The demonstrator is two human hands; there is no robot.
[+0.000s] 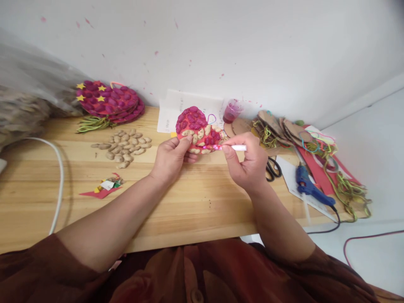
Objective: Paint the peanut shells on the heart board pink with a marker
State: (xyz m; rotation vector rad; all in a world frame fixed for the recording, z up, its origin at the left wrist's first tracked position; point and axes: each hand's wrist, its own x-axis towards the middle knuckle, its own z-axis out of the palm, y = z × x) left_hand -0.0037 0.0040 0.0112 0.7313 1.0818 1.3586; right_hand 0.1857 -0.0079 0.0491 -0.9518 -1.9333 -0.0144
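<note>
**Two hands, one piece: left clamps it, right works a tool on it**

Left hand point(172, 156): thumb on top, fingers under the lower left of a red-backed peanut piece point(196, 125), gripping it. Upper peanuts are dyed magenta; many near the thumb and tool tip are bare tan.

Right hand point(248, 162): thumb and fingers closed in a pinch on a slim white tool point(239, 147). Its pink-stained tip is at the piece's lower part, just beside the left fingers. Can't tell if it's a brush or pen.

Just beyond the right fingers: cup of dark pink liquid point(231, 114), cardboard discs point(240, 126). Behind the piece, past the left fingertips: white paper point(166, 111).

Right of the right hand: black scissors point(274, 169) near, then blue glue gun point(312, 188); stacked cardboard shapes point(274, 126) further up.

Left of the left fingers: loose peanuts point(126, 145), coloured scraps point(105, 186). Well beyond: magenta pieces with yellow stars point(110, 99), trailing green strings point(94, 124).

Farthest: pink-spotted white wall point(189, 50).
</note>
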